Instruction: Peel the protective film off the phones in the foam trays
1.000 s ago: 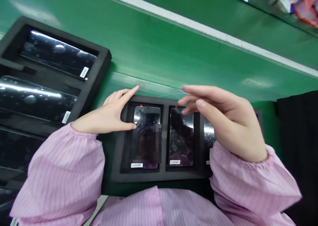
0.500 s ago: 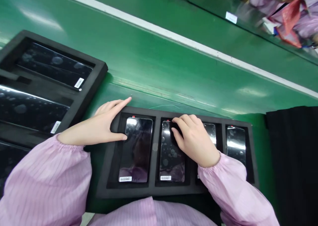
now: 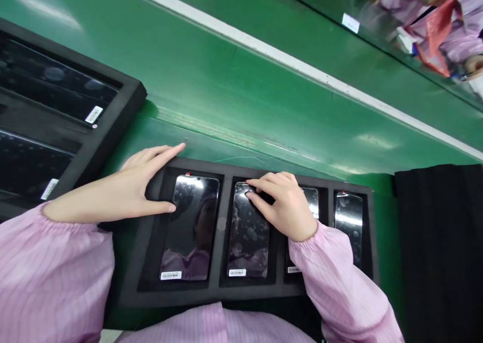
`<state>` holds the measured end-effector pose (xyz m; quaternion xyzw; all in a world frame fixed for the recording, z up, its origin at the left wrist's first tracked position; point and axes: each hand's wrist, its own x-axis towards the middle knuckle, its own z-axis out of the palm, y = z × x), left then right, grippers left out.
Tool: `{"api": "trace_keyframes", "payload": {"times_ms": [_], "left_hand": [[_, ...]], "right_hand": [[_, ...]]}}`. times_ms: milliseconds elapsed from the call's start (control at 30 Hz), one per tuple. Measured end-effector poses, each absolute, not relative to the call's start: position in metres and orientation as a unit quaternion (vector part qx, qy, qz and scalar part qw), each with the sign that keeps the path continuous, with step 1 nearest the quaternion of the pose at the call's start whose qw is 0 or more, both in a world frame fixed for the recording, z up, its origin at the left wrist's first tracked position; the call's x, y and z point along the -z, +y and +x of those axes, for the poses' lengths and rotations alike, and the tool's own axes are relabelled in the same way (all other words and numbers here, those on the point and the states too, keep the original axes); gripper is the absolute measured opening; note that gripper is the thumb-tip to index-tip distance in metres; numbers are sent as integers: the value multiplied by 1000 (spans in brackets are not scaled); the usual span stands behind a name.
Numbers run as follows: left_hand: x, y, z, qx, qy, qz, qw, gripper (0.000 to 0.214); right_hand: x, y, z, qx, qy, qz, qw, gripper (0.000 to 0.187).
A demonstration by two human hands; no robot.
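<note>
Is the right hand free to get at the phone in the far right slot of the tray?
Probably yes. The right hand rests on the second phone, and the far-right phone lies uncovered in the tray.

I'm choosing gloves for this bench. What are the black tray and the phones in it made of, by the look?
The black four-slot tray looks like matte foam: dull, thick soft-edged walls, no glare. The dark phones look glass-fronted, glossy; they mirror the lights, and bubbles suggest a protective film, probably plastic.
</note>
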<state>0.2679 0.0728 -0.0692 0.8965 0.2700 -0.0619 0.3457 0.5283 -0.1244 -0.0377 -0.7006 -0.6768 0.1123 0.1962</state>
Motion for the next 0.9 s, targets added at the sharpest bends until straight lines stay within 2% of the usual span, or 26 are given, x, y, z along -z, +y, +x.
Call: {"api": "trace_keyframes", "payload": {"times_ms": [100,233,433,900], "left_hand": [[66,71,268,59,267,898,346,106],[61,69,270,61,271,899,338,96],[59,69,270,61,278,895,344,101],[54,70,271,81,270,896,343,101]], "right_hand": [[36,-124,528,-110,-681,-691,216,8],[28,-126,534,-132,-689,-675,228,15],[9,-135,552,-237,-658,-678,225,18],[-1,-136,564,-280,-633,-682,236,17]]}}
